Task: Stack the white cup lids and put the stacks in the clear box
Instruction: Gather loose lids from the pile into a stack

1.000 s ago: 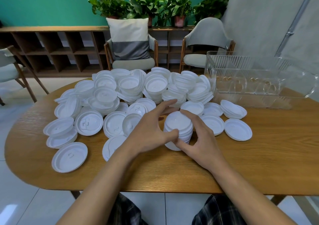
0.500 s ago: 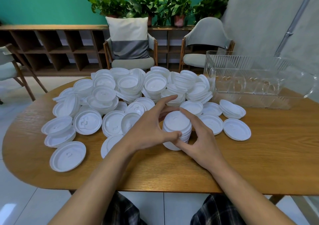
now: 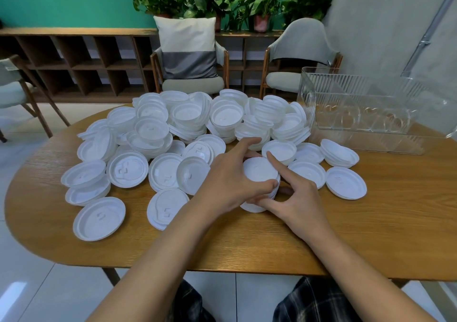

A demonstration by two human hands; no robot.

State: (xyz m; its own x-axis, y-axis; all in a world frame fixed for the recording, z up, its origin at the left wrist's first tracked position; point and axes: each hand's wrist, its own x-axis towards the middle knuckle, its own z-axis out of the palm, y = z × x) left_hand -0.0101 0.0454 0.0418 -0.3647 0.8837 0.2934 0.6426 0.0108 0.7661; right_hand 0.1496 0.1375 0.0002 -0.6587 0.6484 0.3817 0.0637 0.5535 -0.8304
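A short stack of white cup lids (image 3: 259,173) stands on the wooden table (image 3: 371,235) in front of me. My left hand (image 3: 230,183) grips its left side, thumb curled over the front rim. My right hand (image 3: 294,198) holds the right side, index finger raised along the top lid and thumb low at the stack's base. Behind them lies a big heap of loose white lids (image 3: 188,124). The clear box (image 3: 371,111) stands at the back right with no lids in it.
Single lids lie scattered to the left (image 3: 99,219) and right (image 3: 345,182) of the stack. Two chairs (image 3: 193,74), a shelf and potted plants stand beyond the table. The table's front edge runs just below my forearms.
Both hands stay on the stack; the right index finger has lifted over the top lid. The view has shifted slightly.
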